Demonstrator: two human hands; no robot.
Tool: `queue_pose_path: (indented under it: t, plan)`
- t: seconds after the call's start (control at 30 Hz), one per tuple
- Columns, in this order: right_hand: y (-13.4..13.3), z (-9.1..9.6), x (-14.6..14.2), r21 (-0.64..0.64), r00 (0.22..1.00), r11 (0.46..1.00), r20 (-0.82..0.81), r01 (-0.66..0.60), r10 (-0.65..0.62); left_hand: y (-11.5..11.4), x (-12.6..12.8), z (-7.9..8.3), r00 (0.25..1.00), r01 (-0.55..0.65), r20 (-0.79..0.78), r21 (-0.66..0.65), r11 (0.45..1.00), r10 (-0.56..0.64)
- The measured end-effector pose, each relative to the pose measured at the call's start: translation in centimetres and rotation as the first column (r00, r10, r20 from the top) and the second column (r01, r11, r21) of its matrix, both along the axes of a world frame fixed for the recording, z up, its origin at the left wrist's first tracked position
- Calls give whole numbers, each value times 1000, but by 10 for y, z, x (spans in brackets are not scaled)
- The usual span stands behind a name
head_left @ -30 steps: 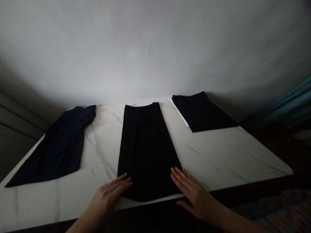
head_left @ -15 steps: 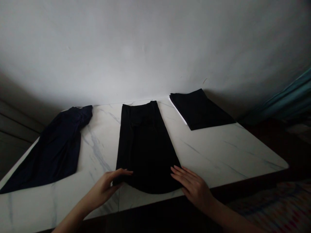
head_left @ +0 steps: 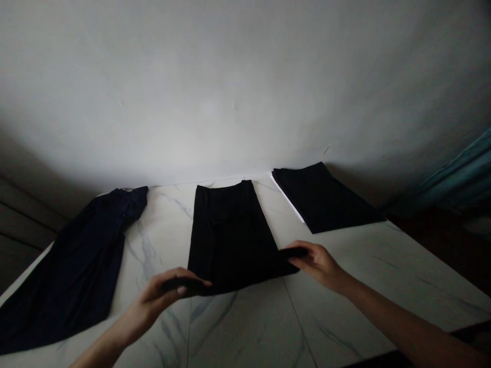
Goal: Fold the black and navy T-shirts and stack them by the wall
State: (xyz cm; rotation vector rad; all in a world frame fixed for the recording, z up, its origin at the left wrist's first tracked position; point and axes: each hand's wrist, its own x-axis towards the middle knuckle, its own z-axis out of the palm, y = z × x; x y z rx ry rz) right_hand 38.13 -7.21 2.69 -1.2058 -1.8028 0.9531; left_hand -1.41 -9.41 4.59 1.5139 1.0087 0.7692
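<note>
A black garment (head_left: 233,235) lies flat in the middle of the marble-patterned table, its narrower end toward the wall. Its near edge is lifted and turned up at both corners. My left hand (head_left: 166,291) pinches the near left corner between thumb and fingers. At the near right corner, my right hand (head_left: 314,260) grips the cloth in the same way, a dark fold showing between the fingers. The dim light hides the garment's exact kind.
To the left, a dark navy garment (head_left: 76,260) lies spread along the table's edge. A folded black cloth stack (head_left: 326,199) with a white edge sits at the back right. A pale wall (head_left: 230,92) rises behind the table (head_left: 253,332). Teal fabric (head_left: 456,174) hangs at far right.
Both hands have closed on the near corners of the black garment and raised its near edge, where they lay on it before. The view has tilted, so the table sits lower.
</note>
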Motion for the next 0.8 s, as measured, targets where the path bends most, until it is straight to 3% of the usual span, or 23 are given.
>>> queue_pose_path:
  t: [0.13, 0.27, 0.37, 0.5, 0.63, 0.8]
  plan:
    - [82, 12, -27, 18, 970, 988, -194, 153, -147, 76, 18, 26, 947, -271, 172, -26, 962, 271]
    - [170, 10, -53, 15, 931, 964, -264, 265, -252, 164, 33, 36, 889, -352, 274, -99, 931, 366]
    - [231, 2, -68, -8, 919, 921, -66, 389, -388, 230, 37, 24, 878, -395, 247, -110, 912, 410]
    - [288, -18, -79, -14, 871, 879, 142, 477, -471, 299, 41, -9, 853, -522, -39, -39, 852, 521]
    - [310, -38, -87, 5, 801, 843, 306, 538, -514, 335, 42, -43, 786, -579, -230, 53, 814, 574]
    - [309, -45, -91, 40, 739, 825, 421, 563, -525, 340, 38, -59, 688, -572, -397, 220, 790, 608]
